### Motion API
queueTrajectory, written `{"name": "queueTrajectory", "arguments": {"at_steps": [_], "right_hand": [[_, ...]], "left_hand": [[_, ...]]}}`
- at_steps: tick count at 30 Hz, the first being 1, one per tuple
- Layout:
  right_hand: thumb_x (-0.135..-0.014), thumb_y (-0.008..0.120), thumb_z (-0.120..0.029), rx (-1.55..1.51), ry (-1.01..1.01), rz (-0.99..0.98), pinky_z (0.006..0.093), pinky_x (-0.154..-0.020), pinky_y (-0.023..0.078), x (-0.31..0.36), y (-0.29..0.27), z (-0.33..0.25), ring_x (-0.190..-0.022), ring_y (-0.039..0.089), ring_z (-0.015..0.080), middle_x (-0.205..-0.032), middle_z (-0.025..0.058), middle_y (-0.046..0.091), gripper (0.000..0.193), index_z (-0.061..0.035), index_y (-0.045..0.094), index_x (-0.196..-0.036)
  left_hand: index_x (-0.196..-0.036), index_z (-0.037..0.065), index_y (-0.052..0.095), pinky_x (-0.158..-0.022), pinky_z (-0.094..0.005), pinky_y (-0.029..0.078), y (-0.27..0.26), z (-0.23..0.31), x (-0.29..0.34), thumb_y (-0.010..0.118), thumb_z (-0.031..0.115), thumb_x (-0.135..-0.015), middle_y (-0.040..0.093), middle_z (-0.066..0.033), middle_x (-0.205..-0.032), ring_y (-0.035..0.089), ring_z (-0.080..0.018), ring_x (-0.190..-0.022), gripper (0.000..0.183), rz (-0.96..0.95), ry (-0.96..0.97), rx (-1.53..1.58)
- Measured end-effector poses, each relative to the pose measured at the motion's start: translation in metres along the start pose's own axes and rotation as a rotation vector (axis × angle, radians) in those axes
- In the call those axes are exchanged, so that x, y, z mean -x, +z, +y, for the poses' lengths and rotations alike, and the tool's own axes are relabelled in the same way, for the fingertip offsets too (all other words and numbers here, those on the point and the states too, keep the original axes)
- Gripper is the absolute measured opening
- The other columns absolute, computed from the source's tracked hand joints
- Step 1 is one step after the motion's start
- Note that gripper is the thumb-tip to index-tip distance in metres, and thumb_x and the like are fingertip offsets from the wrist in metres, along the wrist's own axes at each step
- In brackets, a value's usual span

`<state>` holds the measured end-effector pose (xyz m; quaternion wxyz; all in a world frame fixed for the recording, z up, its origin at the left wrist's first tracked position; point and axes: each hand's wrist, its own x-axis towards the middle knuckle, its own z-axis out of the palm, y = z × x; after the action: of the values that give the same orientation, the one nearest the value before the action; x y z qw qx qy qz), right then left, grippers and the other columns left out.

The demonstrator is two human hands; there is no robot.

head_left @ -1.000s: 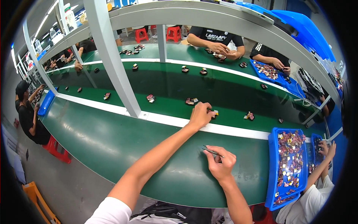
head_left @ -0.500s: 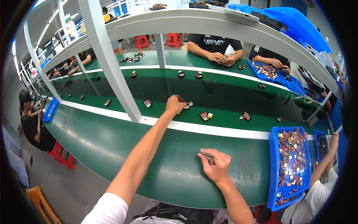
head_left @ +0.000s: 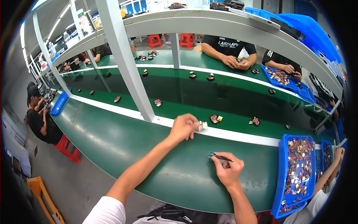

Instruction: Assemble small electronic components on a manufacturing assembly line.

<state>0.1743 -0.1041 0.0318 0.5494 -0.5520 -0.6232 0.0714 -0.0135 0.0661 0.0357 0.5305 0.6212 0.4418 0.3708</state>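
My left hand (head_left: 184, 127) is closed on a small electronic part (head_left: 202, 126) with a white and yellowish block, just over the white rail at the belt's near edge. Motion smears it, and my fingers hide the rest of the part. A dark object shows under my fingertips, too blurred to name. Over the green worktop (head_left: 167, 164), my right hand (head_left: 229, 170) grips thin dark tweezers (head_left: 223, 157), tips pointing left. Similar small dark-and-red parts with white or yellow blocks lie on the green belt (head_left: 238, 100), the nearest being a red-and-yellow part (head_left: 215, 118).
A blue tray (head_left: 281, 175) full of small parts stands at my right, beside a co-worker's arm (head_left: 328, 170). A white metal post (head_left: 126, 63) rises left of my left hand, under a shelf (head_left: 216, 23). Other people sit across the belt and at the far left.
My left hand has come back toward me from the belt, lifting the small part off it. My right hand keeps the tweezers. The whole view has shifted slightly.
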Motion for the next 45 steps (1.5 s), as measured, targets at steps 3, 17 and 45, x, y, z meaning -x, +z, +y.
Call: {"name": "queueTrajectory", "arguments": {"at_steps": [3, 17, 45], "right_hand": [[-0.074, 0.085, 0.000, -0.113, 0.106, 0.019, 0.0216, -0.041, 0.031, 0.002, 0.006, -0.002, -0.042, 0.041, 0.0031, -0.079, 0.0048, 0.076, 0.015, -0.0023, 0.076, -0.086], [-0.082, 0.079, 0.006, -0.508, 0.465, -0.092, 0.0171, -0.048, 0.031, -0.002, 0.016, 0.016, -0.052, 0.045, -0.0012, -0.080, 0.0022, 0.068, 0.013, 0.0042, 0.070, -0.091], [-0.084, 0.078, 0.003, -0.557, 0.622, -0.086, 0.0170, -0.041, 0.030, -0.008, 0.024, 0.027, -0.049, 0.047, 0.0004, -0.075, 0.0066, 0.069, 0.015, 0.0030, 0.068, -0.096]], "left_hand": [[-0.104, -0.005, 0.068, -0.037, -0.0257, 0.041, 0.007, 0.010, 0.045, 0.066, 0.012, -0.096, 0.071, -0.0091, -0.076, 0.061, -0.0104, -0.048, 0.018, -0.051, -0.056, 0.001], [-0.110, -0.007, 0.068, -0.041, -0.0244, 0.044, 0.023, -0.024, 0.065, 0.064, 0.011, -0.100, 0.070, -0.0086, -0.077, 0.060, -0.0091, -0.051, 0.021, -0.129, -0.128, 0.151], [-0.116, -0.010, 0.064, -0.046, -0.0231, 0.052, 0.039, -0.027, 0.070, 0.063, 0.002, -0.098, 0.070, -0.0119, -0.088, 0.067, -0.0119, -0.061, 0.021, -0.120, 0.022, 0.190]]}}
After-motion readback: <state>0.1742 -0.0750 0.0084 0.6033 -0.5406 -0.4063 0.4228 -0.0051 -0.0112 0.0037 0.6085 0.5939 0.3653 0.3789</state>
